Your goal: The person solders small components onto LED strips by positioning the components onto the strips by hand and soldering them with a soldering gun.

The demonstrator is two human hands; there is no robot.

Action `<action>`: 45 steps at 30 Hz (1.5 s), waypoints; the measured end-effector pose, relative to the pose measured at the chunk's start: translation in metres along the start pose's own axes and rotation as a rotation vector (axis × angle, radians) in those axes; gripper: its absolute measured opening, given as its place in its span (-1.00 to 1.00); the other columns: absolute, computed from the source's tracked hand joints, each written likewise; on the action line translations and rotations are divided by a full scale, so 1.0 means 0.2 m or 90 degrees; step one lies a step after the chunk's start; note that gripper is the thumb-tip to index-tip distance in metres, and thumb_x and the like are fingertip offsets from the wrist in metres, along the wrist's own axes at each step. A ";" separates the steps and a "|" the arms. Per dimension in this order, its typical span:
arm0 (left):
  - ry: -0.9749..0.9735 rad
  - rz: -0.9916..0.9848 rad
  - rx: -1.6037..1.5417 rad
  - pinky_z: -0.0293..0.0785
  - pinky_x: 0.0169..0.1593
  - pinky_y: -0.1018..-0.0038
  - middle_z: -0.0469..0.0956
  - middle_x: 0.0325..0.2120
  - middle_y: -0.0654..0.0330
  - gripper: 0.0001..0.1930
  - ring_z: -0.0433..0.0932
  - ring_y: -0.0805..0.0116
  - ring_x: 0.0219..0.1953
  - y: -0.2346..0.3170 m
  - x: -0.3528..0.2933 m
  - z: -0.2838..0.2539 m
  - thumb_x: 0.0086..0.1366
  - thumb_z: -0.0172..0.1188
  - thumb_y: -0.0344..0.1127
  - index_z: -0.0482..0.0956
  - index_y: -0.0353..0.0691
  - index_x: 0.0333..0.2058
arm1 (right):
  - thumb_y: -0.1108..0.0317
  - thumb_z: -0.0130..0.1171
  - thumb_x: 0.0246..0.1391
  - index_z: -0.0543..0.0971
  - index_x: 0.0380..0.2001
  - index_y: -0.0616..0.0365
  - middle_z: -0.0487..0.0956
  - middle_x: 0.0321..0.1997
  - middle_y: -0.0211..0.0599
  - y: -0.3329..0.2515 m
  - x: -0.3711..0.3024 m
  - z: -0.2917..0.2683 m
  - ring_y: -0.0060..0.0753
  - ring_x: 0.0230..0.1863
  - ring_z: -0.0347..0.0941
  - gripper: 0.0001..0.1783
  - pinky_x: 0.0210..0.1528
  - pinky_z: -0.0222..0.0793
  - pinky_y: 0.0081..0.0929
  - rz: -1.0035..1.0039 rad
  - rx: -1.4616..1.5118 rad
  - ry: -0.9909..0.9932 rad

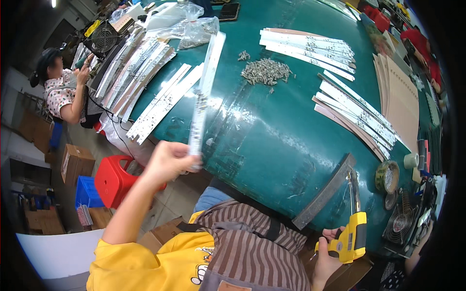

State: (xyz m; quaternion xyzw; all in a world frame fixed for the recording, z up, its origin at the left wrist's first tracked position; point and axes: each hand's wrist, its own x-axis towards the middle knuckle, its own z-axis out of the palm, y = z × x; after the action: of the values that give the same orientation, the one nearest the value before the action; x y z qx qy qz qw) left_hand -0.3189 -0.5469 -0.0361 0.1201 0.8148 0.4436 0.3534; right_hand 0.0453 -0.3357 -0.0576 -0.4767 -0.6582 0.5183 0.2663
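My left hand [172, 162] is closed around the lower end of a long white strip [206, 92] with dark specks along it. The strip stands tilted over the near left edge of the green table. Low on the right, my right hand [329, 252] grips a yellow and black pistol-shaped tool [357, 237]. A thin silvery shaft sticks up from it over the table; its exact kind I cannot tell. Beside the shaft lies a dark grey curved bar [325, 191]. Several loose white strips [167, 99] lie left of the held one.
A heap of small metallic pieces [267, 72] sits mid-table. Fanned strips lie at the far right [310, 51] and right [357, 114], near brown sheets [400, 99]. Tape rolls [387, 177] and a fan [400, 223] crowd the right edge. Left are bundled strips [141, 72], a red stool [114, 182] and a seated person [63, 92].
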 end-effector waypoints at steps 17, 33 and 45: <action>0.273 -0.104 0.253 0.55 -0.52 0.49 0.61 -0.59 0.07 -0.65 0.61 0.41 -0.60 -0.05 -0.04 -0.52 0.10 0.40 -0.23 0.62 -0.49 -0.37 | 0.65 0.16 0.05 0.29 0.14 0.28 0.42 -0.15 -0.25 0.01 -0.01 -0.01 -0.51 -0.23 0.43 -0.45 -0.10 0.41 -0.54 0.041 0.043 0.098; -0.219 0.754 0.364 0.42 0.11 0.31 0.56 -0.01 0.02 -0.45 0.53 0.09 0.04 0.76 0.61 0.71 0.02 0.45 -0.23 0.55 -0.23 0.01 | 0.65 0.26 0.00 0.38 0.07 0.28 0.51 -0.14 -0.33 0.02 -0.05 -0.03 -0.57 -0.18 0.46 -0.47 -0.02 0.41 -0.53 0.030 0.137 0.144; -0.311 0.638 0.908 0.13 0.26 0.16 0.26 0.16 -0.13 0.46 0.21 -0.02 0.26 1.21 0.98 1.52 -0.46 0.57 0.27 -0.06 -0.31 0.36 | 0.66 0.23 0.00 0.36 0.07 0.24 0.49 -0.19 -0.31 0.06 -0.17 -0.11 -0.51 -0.21 0.48 -0.47 -0.14 0.50 -0.53 0.029 0.101 0.277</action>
State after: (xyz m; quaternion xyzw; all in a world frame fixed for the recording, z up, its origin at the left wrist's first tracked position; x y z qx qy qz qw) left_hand -0.2815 -0.1138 -0.0418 0.7422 0.6507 -0.1023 0.1236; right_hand 0.0820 -0.3574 -0.0578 -0.5694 -0.5316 0.4592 0.4271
